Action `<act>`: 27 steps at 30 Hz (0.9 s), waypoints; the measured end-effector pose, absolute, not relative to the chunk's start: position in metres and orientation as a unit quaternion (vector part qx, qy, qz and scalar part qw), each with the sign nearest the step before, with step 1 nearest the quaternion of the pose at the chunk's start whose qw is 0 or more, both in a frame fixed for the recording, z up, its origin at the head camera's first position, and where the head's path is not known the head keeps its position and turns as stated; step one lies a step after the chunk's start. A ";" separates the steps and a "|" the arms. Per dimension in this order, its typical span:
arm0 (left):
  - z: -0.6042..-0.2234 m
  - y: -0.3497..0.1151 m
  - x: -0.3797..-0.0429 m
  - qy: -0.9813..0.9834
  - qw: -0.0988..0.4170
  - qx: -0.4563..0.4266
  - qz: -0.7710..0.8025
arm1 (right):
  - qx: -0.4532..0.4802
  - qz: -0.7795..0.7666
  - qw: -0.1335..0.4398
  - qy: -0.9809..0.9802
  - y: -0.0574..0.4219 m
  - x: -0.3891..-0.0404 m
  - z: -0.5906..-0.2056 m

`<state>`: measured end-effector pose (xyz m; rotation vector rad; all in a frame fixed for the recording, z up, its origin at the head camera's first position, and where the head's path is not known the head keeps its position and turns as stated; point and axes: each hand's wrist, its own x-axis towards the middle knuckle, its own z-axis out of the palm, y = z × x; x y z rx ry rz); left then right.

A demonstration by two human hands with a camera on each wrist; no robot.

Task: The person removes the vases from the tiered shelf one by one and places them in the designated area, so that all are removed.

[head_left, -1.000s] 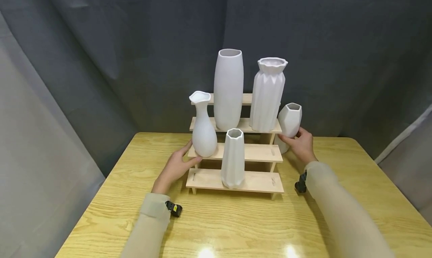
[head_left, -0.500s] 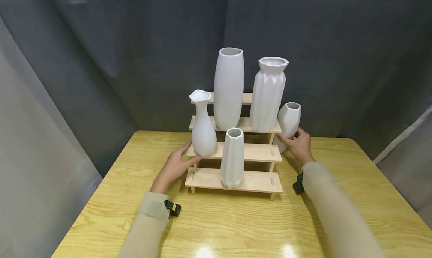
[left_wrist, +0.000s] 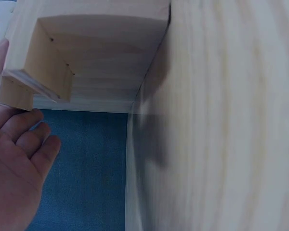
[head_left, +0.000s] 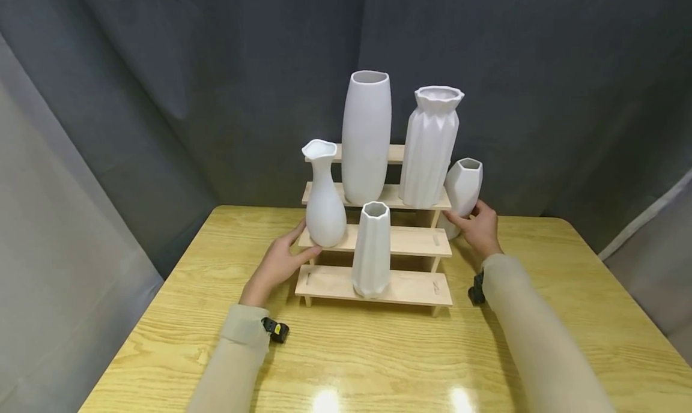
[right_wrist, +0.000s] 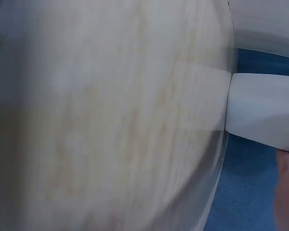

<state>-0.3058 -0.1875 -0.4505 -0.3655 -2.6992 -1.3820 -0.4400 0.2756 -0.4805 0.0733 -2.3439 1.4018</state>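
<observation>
My left hand (head_left: pixel 278 262) is at the left side of the tiered wooden stand (head_left: pixel 411 240), thumb along the front edge of a shelf and fingers behind. In the left wrist view the fingers reach round the end of the stand (left_wrist: pixel 43 53). A wavy-rimmed bottle-shaped vase (head_left: pixel 326 215) stands on that shelf, right beside the hand. At the stand's right, my right hand (head_left: pixel 483 228) grips a faceted white vase (head_left: pixel 465 188) low on its body, its base at the table. In the right wrist view this vase (right_wrist: pixel 262 108) lies partly past the frame's edge.
A tall smooth vase (head_left: pixel 366 140) and a pleated vase (head_left: pixel 429 155) stand on a higher shelf. On the lowest shelf is a ribbed vase (head_left: pixel 372 254). A wooden table (head_left: pixel 378 353) lies under everything, with a dark curtain (head_left: pixel 243 101) behind.
The whole scene shifts slightly up in the head view. Both hands keep their places at the stand and the faceted vase.
</observation>
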 end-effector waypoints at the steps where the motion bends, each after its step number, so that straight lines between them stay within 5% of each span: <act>1: -0.450 -0.187 -0.306 -0.882 0.042 -0.120 -0.454 | 0.025 0.502 0.204 -0.840 0.276 -0.440 -0.480; 27: -0.450 -0.187 -0.306 -0.882 0.040 -0.111 -0.456 | 0.015 0.577 0.198 -0.792 0.267 -0.431 -0.476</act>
